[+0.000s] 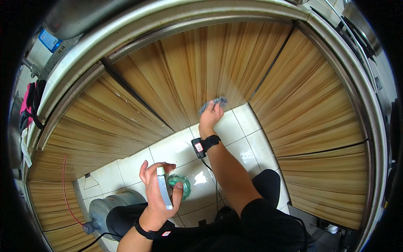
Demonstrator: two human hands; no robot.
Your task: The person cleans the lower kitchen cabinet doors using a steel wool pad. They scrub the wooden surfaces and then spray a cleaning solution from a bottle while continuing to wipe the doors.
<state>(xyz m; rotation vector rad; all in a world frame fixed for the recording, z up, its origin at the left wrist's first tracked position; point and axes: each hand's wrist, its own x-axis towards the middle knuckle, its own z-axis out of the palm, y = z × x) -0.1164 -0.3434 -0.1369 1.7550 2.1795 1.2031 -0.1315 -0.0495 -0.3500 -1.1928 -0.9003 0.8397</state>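
Note:
My left hand (154, 195) is wrapped around a spray bottle (185, 187) with a clear green body and a grey-and-white trigger head. It is held above the tiled floor, in front of my knees. Farther out, my right hand (210, 118) grips a grey cloth or scrubbing pad (221, 100). The pad lies against the bottom of a wood-grain cabinet door (201, 63), close to the floor. A whitish, hazy patch shows on the door just above the pad. Both wrists wear black straps.
White floor tiles (170, 157) carry wet, shiny spots. A large plastic water jug (116, 204) lies on its side by my left knee, near a thin red cord (64, 186). More cabinet doors (315, 94) curve around to the right. A metal counter edge (195, 9) overhangs them.

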